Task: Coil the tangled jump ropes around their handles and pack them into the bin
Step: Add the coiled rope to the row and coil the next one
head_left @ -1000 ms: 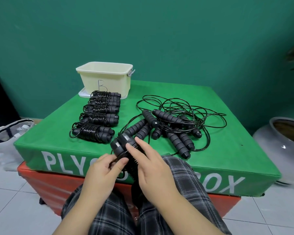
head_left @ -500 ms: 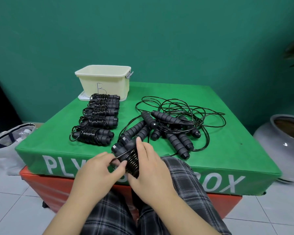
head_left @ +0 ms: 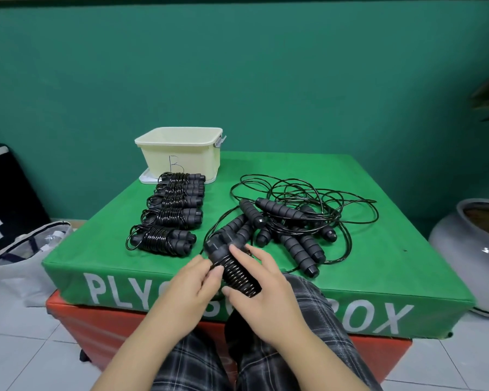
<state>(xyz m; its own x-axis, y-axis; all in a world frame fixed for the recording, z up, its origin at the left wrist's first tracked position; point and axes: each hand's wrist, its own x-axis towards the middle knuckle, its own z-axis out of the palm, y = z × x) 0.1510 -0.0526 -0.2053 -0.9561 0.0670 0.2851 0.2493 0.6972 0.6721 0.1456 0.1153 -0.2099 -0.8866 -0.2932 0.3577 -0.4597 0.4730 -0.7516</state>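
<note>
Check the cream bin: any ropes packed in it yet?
Cannot tell. The bin stands upright and lidless, but its floor is hidden; five coiled ropes lie outside it.

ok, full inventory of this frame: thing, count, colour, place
bin: one, cream, marked B, far left of the box top
coiled jump ropes: five, black, in a row in front of the bin
tangled jump ropes: a pile, count unclear, black, right half of the box top
plyo box: one, green top over an orange base, centre
held jump rope: one, black, mostly coiled, at the near edge
vase: one, grey, floor at right
bag: one, white, floor at left
left hand: pinches the cord by the coil
right hand: grips the coiled handles
</note>
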